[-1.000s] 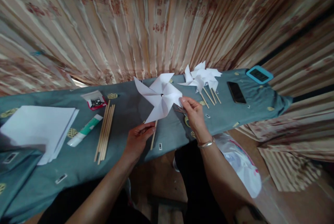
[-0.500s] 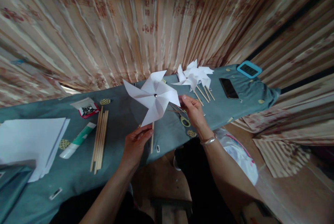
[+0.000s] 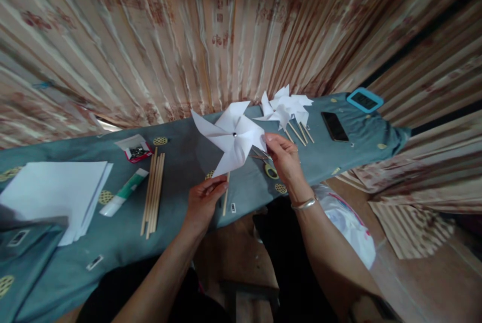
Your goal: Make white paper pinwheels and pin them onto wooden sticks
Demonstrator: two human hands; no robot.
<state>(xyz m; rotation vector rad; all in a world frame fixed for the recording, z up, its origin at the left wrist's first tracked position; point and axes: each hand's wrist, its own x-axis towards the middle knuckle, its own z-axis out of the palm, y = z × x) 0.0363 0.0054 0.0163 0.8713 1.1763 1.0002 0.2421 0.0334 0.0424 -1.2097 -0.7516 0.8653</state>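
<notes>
A white paper pinwheel with a shiny pin at its centre is held up over the table. My left hand is closed around its thin wooden stick just below the blades. At the right blade, my right hand pinches the paper tip between thumb and fingers. Behind my right hand lie scissors with yellow-green handles, their blades partly covered by the pinwheel. Several finished pinwheels lie together at the back, sticks pointing toward me.
To the left are wooden sticks, a red box of metal pins, a green-and-white tube and stacked white paper. A phone and blue-framed digital clock lie at the right. A curtain hangs behind.
The view has shifted slightly, so the table's things appear moved a little to the right. My right hand now pinches the blade tip more closely. My left hand keeps the stick.
</notes>
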